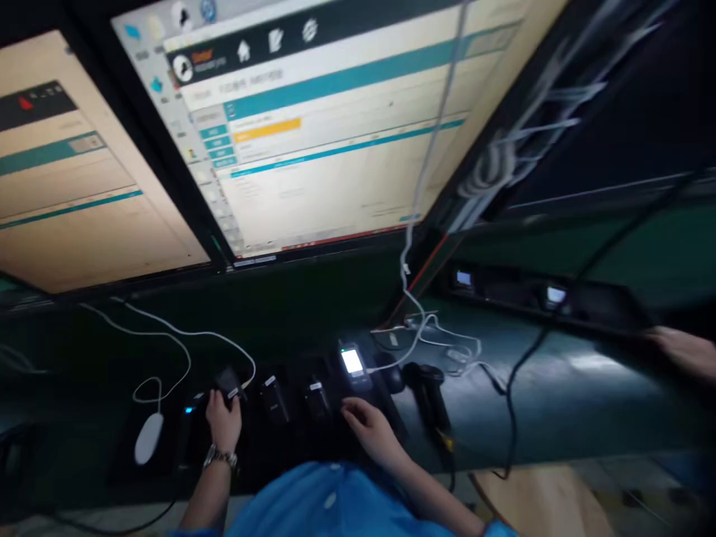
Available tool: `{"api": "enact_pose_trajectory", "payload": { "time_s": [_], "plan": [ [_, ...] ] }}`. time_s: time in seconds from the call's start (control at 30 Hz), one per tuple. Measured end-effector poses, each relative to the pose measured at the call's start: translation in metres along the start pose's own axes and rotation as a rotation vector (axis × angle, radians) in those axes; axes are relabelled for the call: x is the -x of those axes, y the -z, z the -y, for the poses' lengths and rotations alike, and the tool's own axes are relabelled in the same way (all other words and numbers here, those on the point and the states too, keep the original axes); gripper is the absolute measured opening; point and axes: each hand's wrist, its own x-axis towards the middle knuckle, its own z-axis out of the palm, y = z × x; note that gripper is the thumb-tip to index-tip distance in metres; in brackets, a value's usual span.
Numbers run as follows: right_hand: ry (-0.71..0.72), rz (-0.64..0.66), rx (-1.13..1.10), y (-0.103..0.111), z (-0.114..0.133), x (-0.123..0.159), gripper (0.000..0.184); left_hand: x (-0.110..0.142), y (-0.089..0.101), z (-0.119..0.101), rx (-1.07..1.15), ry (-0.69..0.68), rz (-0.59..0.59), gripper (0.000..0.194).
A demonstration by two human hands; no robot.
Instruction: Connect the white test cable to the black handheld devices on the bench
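A row of black handheld devices [274, 399] stands in a dark dock on the green desk. My left hand [224, 419], a metal watch on its wrist, is closed round the leftmost black device [228, 382]. My right hand [369, 429] rests on the dock with its fingers stretched out, just below a device with a lit screen [352, 363]; it holds nothing. A black scanner [428, 391] lies to the right of that hand.
Two large monitors [335, 127] hang tilted above the desk. A white mouse [148, 438] and its cable lie at the left. White cables [436, 335] and a black cable [512, 388] cross the desk. Another person's hand [682, 352] rests at the right edge.
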Motion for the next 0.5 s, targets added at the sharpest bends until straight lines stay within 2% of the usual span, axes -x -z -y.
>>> {"api": "enact_pose_trajectory", "payload": {
  "time_s": [0.07,0.13,0.2,0.27,0.3,0.4,0.5],
  "plan": [
    [0.031,-0.145,0.055,0.023,-0.005,-0.004,0.036,0.015,-0.002,-0.012,0.051,-0.059,-0.033,0.042],
    [0.089,-0.259,0.103,0.044,-0.006,-0.01,0.035,0.035,-0.014,-0.029,0.23,-0.152,0.013,0.044],
    [0.143,-0.328,0.198,0.06,-0.006,-0.018,0.035,0.056,-0.039,-0.051,0.483,-0.141,0.243,0.043],
    [0.165,-0.354,0.352,0.07,-0.006,-0.03,0.036,0.072,-0.073,-0.076,0.625,-0.002,0.669,0.044],
    [0.166,-0.353,0.438,0.073,-0.006,-0.035,0.037,0.078,-0.092,-0.09,0.676,0.044,0.782,0.046],
    [0.177,-0.297,0.643,0.077,-0.006,-0.048,0.041,0.089,-0.137,-0.127,0.718,0.202,0.895,0.065],
    [0.195,-0.228,0.802,0.078,-0.01,-0.054,0.046,0.094,-0.161,-0.15,0.716,0.291,0.932,0.084]
  ]
}}
